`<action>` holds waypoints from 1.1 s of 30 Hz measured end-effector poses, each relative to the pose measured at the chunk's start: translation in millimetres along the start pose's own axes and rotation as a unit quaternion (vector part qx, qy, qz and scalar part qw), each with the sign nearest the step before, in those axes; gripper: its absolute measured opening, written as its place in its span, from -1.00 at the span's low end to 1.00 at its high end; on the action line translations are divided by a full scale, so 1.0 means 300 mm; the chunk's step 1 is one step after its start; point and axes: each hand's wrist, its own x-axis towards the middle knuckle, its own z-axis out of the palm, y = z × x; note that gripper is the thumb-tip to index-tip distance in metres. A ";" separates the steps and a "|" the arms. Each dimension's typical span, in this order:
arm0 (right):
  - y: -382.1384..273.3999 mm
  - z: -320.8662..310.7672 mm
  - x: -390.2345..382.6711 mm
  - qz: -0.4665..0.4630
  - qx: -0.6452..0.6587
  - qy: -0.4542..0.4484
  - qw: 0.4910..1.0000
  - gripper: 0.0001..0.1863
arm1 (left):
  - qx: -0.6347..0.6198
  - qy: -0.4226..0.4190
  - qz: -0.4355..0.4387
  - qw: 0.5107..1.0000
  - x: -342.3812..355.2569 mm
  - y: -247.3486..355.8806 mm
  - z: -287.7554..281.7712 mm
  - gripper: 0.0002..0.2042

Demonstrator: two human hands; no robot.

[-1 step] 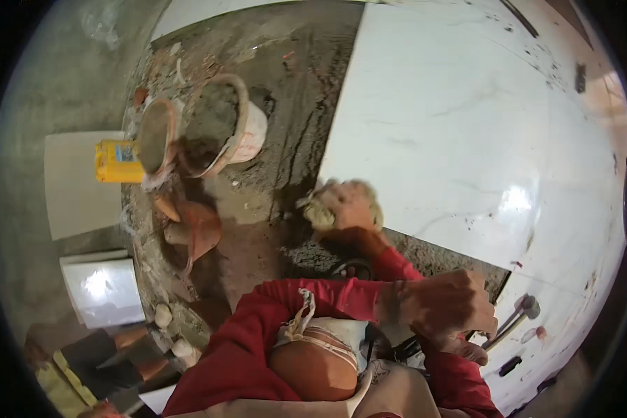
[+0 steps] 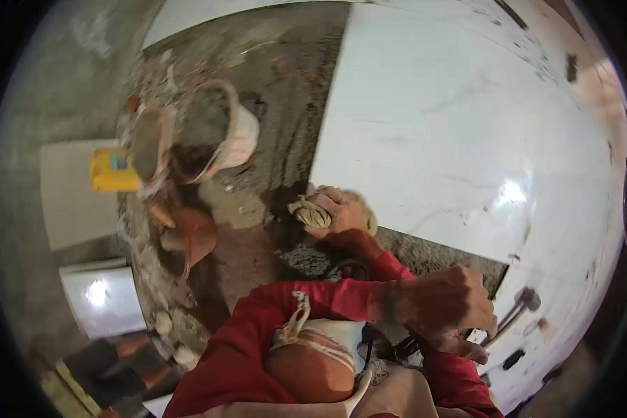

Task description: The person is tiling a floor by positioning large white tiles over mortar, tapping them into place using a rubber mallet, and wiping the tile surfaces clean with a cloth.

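My right hand is closed on a crumpled beige cloth at the lower-left corner of a large white tile, over grey mortar. My left arm lies across my right arm, so my left hand hangs on the right side, knuckles up, fingers loosely bent and apart from the thumb, with nothing visible in it. A mallet lies on the white floor tiles beside it.
Two mortar-filled buckets, a yellow jerrycan and an orange container are at the left. A plain board and stacked tiles lie farther left. Another person's legs show at lower left.
The view has shifted slightly, so the tile and buckets sit a little differently. My right hand and cloth appear slightly lower and further left; my left hand stays about the same.
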 end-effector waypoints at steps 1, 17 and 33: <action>-0.002 0.000 0.004 0.073 0.097 0.078 0.990 -0.37 | -0.010 0.020 0.008 1.000 0.022 0.013 -0.013 -0.58; 0.486 -0.654 -0.037 0.223 -0.322 0.311 0.866 -0.36 | 0.067 0.083 -0.089 0.990 -0.038 -0.078 -0.031 -0.51; 0.724 -1.305 -0.477 0.381 -0.467 0.220 0.767 -0.27 | 0.359 -0.150 -0.143 0.910 0.098 -0.562 0.190 -0.54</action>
